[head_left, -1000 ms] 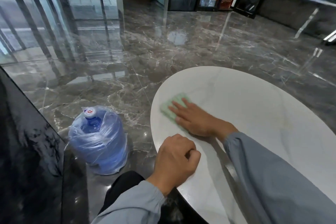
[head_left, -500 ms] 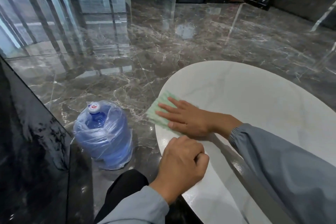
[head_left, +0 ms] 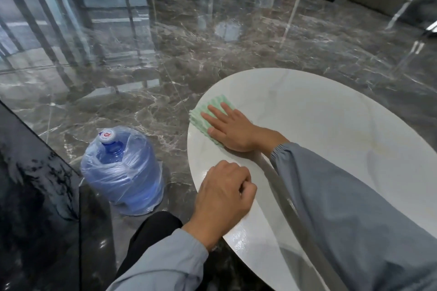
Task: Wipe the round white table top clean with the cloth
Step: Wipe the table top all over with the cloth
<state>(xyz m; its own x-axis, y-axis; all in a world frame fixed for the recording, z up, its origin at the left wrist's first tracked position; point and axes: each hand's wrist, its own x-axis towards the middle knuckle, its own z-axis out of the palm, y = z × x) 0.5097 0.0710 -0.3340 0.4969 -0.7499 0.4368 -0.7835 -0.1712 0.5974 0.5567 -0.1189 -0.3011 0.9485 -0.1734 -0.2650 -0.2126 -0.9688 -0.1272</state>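
Note:
The round white table top (head_left: 319, 125) fills the right half of the view. A light green cloth (head_left: 204, 113) lies flat at its left rim, one corner hanging slightly over the edge. My right hand (head_left: 233, 129) presses on the cloth with straight, spread fingers. My left hand (head_left: 223, 198) rests on the table's near left edge as a loose fist and holds nothing. Grey sleeves cover both arms.
A blue water jug (head_left: 123, 170) wrapped in clear plastic stands on the dark marble floor left of the table. A glossy black panel (head_left: 30, 196) rises at the far left. My dark trouser leg (head_left: 151, 231) shows below the left arm.
My right hand slid the cloth out to the table's left rim, then a little farther away along that rim. The left fist stayed at the near edge.

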